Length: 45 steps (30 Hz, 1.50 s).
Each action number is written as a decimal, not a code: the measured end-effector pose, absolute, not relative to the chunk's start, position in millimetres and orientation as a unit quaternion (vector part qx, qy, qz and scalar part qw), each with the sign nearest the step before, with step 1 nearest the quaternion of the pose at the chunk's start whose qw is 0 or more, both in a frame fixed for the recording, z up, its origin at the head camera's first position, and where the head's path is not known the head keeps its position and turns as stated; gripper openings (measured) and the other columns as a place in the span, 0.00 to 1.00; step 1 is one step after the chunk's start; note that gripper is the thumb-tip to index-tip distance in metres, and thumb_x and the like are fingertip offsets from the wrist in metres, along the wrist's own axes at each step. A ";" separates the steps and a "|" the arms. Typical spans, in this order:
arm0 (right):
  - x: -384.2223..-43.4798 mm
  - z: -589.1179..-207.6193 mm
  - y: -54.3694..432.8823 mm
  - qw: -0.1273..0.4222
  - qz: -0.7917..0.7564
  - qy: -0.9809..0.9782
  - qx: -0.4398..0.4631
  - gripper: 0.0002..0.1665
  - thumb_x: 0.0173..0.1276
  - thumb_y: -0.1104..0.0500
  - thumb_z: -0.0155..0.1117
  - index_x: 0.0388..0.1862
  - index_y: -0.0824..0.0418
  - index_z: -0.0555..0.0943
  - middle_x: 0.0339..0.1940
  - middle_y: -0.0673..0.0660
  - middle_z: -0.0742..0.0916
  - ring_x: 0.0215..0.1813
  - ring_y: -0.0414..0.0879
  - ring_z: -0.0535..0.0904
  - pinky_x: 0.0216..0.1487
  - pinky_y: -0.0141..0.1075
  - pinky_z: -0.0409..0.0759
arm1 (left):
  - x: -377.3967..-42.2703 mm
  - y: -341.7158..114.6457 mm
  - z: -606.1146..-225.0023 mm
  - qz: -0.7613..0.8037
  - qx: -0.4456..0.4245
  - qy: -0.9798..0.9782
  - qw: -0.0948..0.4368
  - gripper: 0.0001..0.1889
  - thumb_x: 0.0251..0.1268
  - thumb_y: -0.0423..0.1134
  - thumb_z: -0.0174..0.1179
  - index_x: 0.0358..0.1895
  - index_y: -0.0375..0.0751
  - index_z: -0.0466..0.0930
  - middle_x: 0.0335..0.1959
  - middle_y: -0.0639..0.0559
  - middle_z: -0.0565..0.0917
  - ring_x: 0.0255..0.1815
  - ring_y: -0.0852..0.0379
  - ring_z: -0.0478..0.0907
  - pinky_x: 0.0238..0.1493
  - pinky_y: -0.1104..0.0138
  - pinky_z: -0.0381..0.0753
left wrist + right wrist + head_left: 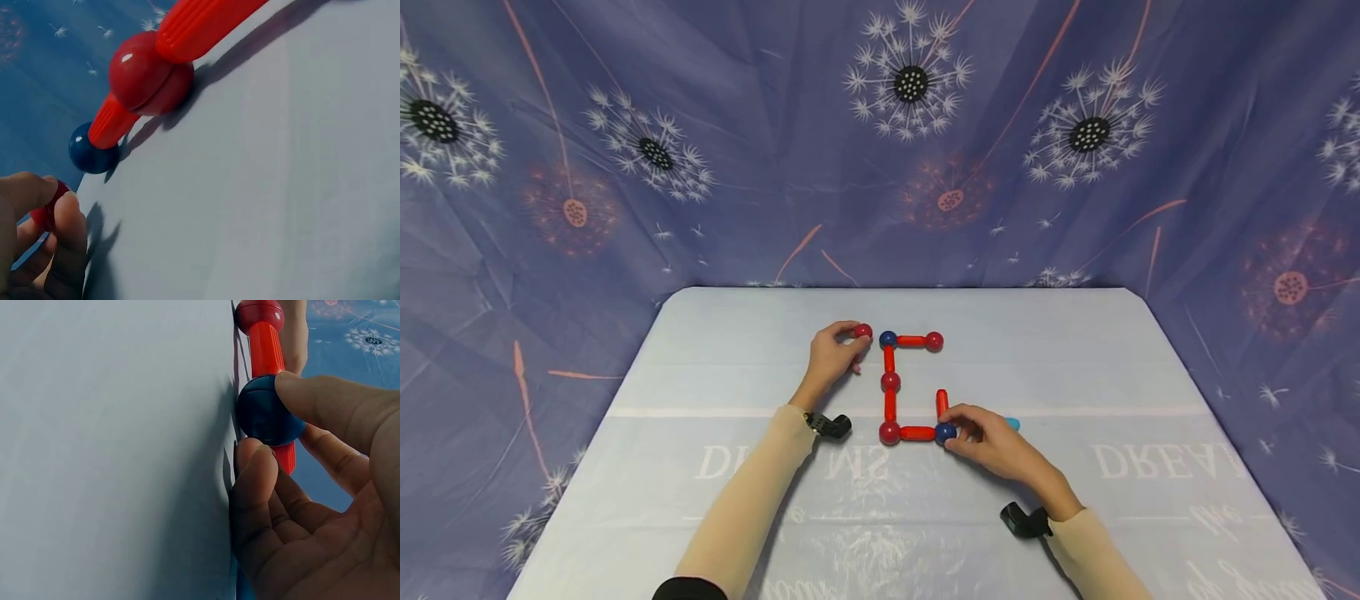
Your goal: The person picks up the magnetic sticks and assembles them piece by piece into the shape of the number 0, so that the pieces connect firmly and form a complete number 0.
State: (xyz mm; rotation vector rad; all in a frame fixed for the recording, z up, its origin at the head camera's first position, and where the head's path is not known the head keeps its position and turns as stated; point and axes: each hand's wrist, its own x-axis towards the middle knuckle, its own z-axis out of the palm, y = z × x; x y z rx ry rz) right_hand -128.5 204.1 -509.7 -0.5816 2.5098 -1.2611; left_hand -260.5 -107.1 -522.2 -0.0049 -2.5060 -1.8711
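My left hand pinches a loose red ball between thumb and fingers, just left of the far blue ball. With thumb and fingertips, my right hand holds the near blue ball at the lower right of a chain of red rods and balls. From the far blue ball a red rod runs right to a red ball. Down the left side come a middle red ball and a corner red ball. A short red rod points away from the near blue ball.
A light blue piece shows partly from behind my right hand. The pieces lie on a white cloth-covered table with printed lettering. A blue-purple dandelion-print curtain hangs behind the far edge.
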 end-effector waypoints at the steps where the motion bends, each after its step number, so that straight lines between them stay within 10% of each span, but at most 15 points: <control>1: -129.0 -509.4 203.8 0.136 -0.435 0.867 -0.203 0.18 0.70 0.54 0.71 0.58 0.49 0.82 0.40 0.48 0.84 0.38 0.41 0.78 0.39 0.33 0.79 | -261.1 -108.7 -520.6 -0.603 0.003 -0.798 0.010 0.21 0.68 0.39 0.69 0.61 0.38 0.81 0.53 0.41 0.84 0.18 0.61 0.80 0.21 0.66 0.83; 13: -126.9 -510.0 204.9 0.139 -0.434 0.869 -0.194 0.18 0.70 0.54 0.72 0.58 0.49 0.82 0.41 0.47 0.84 0.39 0.40 0.78 0.40 0.33 0.79 | -259.9 -107.1 -492.1 -0.599 -0.027 -0.800 0.016 0.20 0.66 0.41 0.70 0.60 0.43 0.83 0.54 0.42 0.85 0.31 0.33 0.85 0.21 0.63 0.83; 30: -127.2 -509.5 203.5 0.130 -0.440 0.866 -0.199 0.19 0.69 0.55 0.73 0.58 0.49 0.82 0.40 0.48 0.85 0.38 0.40 0.79 0.39 0.33 0.79 | -242.2 -70.1 -474.3 -0.489 -0.207 -0.846 -0.042 0.19 0.64 0.41 0.72 0.57 0.46 0.85 0.48 0.48 0.88 0.19 0.61 0.72 0.21 0.69 0.72; 36: -126.2 -509.8 204.6 0.126 -0.435 0.870 -0.196 0.19 0.69 0.55 0.73 0.58 0.48 0.82 0.40 0.47 0.84 0.38 0.41 0.79 0.38 0.33 0.78 | -238.9 -61.6 -473.0 -0.429 -0.269 -0.860 -0.066 0.20 0.64 0.41 0.72 0.59 0.46 0.85 0.39 0.47 0.87 0.20 0.60 0.70 0.24 0.71 0.71; 45: -126.2 -511.4 202.3 0.132 -0.435 0.872 -0.182 0.19 0.68 0.56 0.74 0.57 0.48 0.82 0.40 0.48 0.84 0.38 0.41 0.78 0.38 0.32 0.78 | -234.4 -47.3 -476.0 -0.353 -0.315 -0.877 -0.090 0.19 0.67 0.45 0.71 0.60 0.48 0.85 0.51 0.56 0.88 0.33 0.59 0.75 0.35 0.71 0.75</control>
